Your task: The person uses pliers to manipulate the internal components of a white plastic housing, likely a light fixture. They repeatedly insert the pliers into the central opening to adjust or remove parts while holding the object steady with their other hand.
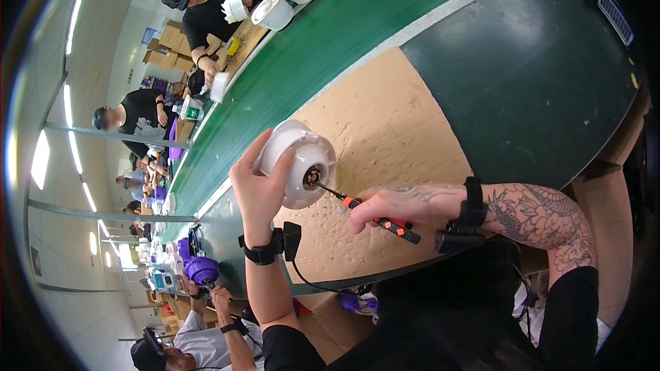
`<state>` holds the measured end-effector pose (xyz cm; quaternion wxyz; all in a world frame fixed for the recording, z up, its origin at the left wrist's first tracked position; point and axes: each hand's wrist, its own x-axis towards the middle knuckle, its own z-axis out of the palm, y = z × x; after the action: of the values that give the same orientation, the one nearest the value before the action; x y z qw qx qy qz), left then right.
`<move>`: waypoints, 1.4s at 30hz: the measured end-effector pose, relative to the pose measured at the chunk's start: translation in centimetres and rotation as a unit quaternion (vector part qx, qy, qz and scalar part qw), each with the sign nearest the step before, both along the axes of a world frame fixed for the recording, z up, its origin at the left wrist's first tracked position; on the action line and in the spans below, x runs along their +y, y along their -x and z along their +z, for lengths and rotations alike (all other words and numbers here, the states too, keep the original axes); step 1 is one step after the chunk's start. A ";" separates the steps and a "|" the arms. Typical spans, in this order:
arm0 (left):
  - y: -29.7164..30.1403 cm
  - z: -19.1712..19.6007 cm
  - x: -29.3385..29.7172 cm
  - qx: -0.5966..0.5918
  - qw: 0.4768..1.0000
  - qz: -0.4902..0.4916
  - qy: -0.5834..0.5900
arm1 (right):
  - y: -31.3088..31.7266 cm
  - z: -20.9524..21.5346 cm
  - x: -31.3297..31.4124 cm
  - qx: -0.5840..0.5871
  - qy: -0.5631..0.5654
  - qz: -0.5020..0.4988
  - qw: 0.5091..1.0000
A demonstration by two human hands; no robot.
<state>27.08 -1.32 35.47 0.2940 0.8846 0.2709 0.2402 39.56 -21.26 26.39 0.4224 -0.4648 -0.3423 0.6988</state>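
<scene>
Bright ceiling tubes (67, 104), fisheye-bent edges, black corners, glare on dark-green tabletop (522, 96)

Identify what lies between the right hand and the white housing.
In the head view, the front of the screwdriver, mostly its thin shaft, spans from the right hand to the white housing.

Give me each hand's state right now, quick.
Left hand: holding a white round housing by its side.
Right hand: closed around a black-and-orange screwdriver.

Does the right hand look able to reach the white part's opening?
Probably yes: the right hand holds a screwdriver whose tip is at the opening, and the left hand leaves it uncovered.
</scene>
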 end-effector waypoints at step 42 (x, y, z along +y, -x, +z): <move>0.2 -3.2 -2.9 -0.222 0.970 0.010 -0.094 | 0.7 0.7 -0.7 0.262 -0.045 -0.059 0.962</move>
<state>26.91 -4.23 32.30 0.2602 0.8298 0.1843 0.4580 38.90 -21.96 27.12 0.5582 -0.2656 -0.2223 0.7540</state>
